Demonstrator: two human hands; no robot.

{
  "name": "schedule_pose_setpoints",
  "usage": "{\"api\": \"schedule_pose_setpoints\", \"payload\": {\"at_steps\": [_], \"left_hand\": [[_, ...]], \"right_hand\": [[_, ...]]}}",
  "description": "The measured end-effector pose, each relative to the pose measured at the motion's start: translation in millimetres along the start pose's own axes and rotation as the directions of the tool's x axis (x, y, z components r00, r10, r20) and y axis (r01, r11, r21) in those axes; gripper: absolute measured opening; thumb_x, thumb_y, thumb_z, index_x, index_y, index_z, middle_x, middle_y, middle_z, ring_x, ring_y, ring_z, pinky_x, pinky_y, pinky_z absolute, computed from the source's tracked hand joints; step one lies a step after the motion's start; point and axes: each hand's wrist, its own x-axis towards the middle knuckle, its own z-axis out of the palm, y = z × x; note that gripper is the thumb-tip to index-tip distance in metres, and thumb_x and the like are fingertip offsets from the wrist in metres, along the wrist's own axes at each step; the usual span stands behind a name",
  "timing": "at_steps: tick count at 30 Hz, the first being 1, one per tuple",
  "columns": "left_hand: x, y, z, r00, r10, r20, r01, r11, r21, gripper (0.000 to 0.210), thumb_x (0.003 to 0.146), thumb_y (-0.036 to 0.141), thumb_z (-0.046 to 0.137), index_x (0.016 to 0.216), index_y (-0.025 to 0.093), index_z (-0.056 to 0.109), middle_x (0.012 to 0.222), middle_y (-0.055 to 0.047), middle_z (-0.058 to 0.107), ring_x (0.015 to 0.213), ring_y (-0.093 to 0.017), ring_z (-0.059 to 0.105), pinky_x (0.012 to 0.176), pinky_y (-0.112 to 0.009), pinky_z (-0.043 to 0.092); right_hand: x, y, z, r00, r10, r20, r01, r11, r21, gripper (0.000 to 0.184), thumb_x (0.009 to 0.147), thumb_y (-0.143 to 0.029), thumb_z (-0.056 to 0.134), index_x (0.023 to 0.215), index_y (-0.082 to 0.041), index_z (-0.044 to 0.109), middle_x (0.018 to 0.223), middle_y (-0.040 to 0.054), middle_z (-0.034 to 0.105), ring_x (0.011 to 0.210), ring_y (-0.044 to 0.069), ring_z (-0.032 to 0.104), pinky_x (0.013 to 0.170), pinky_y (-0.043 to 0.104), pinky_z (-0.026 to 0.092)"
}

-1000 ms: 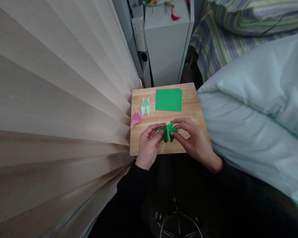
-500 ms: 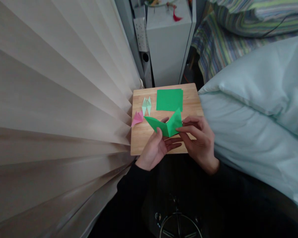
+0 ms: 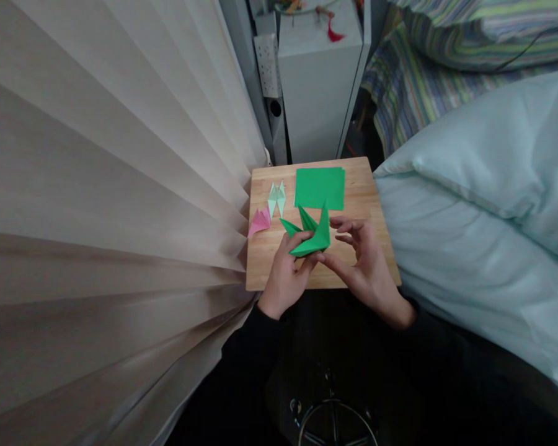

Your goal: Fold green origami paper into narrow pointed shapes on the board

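A folded green origami paper (image 3: pixel 319 238) with several pointed flaps is held above the small wooden table. My left hand (image 3: pixel 288 271) grips it from the left, fingers over the fold and thumb beneath. On its other side is my right hand (image 3: pixel 363 263), fingers apart, with the thumb tip at the paper's lower edge by the left thumb. Behind the paper lies a stack of green paper sheets (image 3: pixel 320 187). To the left are a pale green folded paper piece (image 3: pixel 276 198) and a pink folded paper piece (image 3: pixel 260 221).
The wooden table (image 3: pixel 367 210) stands between a pleated curtain (image 3: pixel 121 186) on the left and a bed with a pale blue quilt (image 3: pixel 469 204) on the right. A white cabinet (image 3: pixel 316 99) rises behind it. Below is a dark chair base with a metal ring (image 3: pixel 335 402).
The green paper has turned and now shows several points instead of a wide V. My left fingers have closed over it, and my right fingers have come off its side and spread.
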Motion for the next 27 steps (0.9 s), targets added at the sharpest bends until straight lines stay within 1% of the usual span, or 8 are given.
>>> {"api": "schedule_pose_setpoints", "payload": {"at_steps": [3,6,10,13,16,18,23,27], "left_hand": [[-1.9,3.5,-1.6,0.986,0.093,0.135,-0.114,0.981,0.158,0.032,0.093,0.024,0.067,0.124,0.027,0.069,0.127,-0.012,0.064,0.122,-0.029,0.061,0.108,-0.047,0.049],[-3.1,10.7,-2.4,0.97,0.123,0.208,-0.168,0.962,0.213,0.03,0.096,0.022,0.062,0.123,0.027,0.071,0.128,-0.011,0.067,0.124,-0.03,0.06,0.11,-0.051,0.047],[-5.0,16.6,-2.8,0.977,0.115,0.181,-0.152,0.967,0.206,0.024,0.097,0.027,0.061,0.117,0.024,0.073,0.122,-0.012,0.07,0.12,-0.03,0.062,0.109,-0.049,0.047],[-6.9,14.7,0.6,0.993,0.043,0.11,-0.051,0.996,0.074,0.025,0.096,0.031,0.064,0.117,0.022,0.072,0.122,-0.012,0.071,0.119,-0.029,0.064,0.108,-0.045,0.049],[-8.4,11.0,4.8,0.999,-0.047,0.025,0.05,0.989,-0.143,0.025,0.094,0.035,0.067,0.114,0.021,0.071,0.121,-0.011,0.071,0.115,-0.027,0.067,0.105,-0.041,0.052],[-8.5,10.7,4.6,0.998,-0.059,0.001,0.058,0.981,-0.187,0.025,0.093,0.034,0.068,0.114,0.021,0.07,0.121,-0.011,0.071,0.115,-0.026,0.066,0.104,-0.039,0.052],[-5.4,16.9,-9.1,0.999,0.034,-0.041,-0.033,0.999,0.016,0.025,0.088,0.021,0.059,0.109,0.023,0.073,0.106,-0.008,0.068,0.105,-0.026,0.062,0.095,-0.039,0.049],[-4.2,16.4,-19.0,0.996,0.092,-0.004,-0.092,0.994,0.064,0.032,0.088,0.026,0.049,0.104,0.023,0.076,0.101,-0.008,0.062,0.098,-0.028,0.058,0.088,-0.041,0.045]], "right_hand": [[1.7,1.1,-0.6,0.996,0.055,0.071,-0.059,0.996,0.061,0.043,0.078,-0.036,0.086,0.103,-0.026,0.053,0.127,0.0085,0.065,0.12,0.026,0.063,0.103,0.05,0.051],[3.7,-0.4,-0.5,0.985,0.13,0.11,-0.149,0.971,0.186,0.038,0.078,-0.038,0.085,0.091,-0.025,0.052,0.109,0.0038,0.068,0.103,0.022,0.067,0.097,0.046,0.055],[4.9,-3.7,1.0,0.971,0.2,0.129,-0.228,0.935,0.273,0.038,0.076,-0.041,0.086,0.076,-0.023,0.053,0.079,-0.0033,0.058,0.078,0.016,0.062,0.079,0.036,0.056],[4.2,-4.5,2.4,0.964,0.236,0.125,-0.262,0.923,0.282,0.038,0.076,-0.045,0.086,0.072,-0.023,0.055,0.071,-0.0041,0.055,0.068,0.014,0.056,0.065,0.031,0.052],[3.0,-3.2,3.0,0.965,0.221,0.138,-0.252,0.926,0.281,0.033,0.08,-0.043,0.082,0.071,-0.022,0.059,0.073,-0.0017,0.059,0.072,0.015,0.058,0.067,0.032,0.052],[2.3,-2.4,2.6,0.968,0.201,0.152,-0.238,0.926,0.292,0.027,0.082,-0.039,0.081,0.074,-0.022,0.061,0.078,-0.001,0.062,0.076,0.016,0.06,0.073,0.034,0.053],[1.6,-3.7,-1.3,0.975,0.211,0.071,-0.222,0.909,0.353,0.026,0.082,-0.031,0.077,0.091,-0.026,0.053,0.097,0.0006,0.066,0.089,0.018,0.065,0.079,0.035,0.054],[1.4,-4.4,-3.3,0.965,0.229,0.129,-0.262,0.878,0.401,0.022,0.089,-0.039,0.069,0.098,-0.027,0.053,0.118,0.005,0.067,0.102,0.022,0.067,0.087,0.04,0.055]]}}
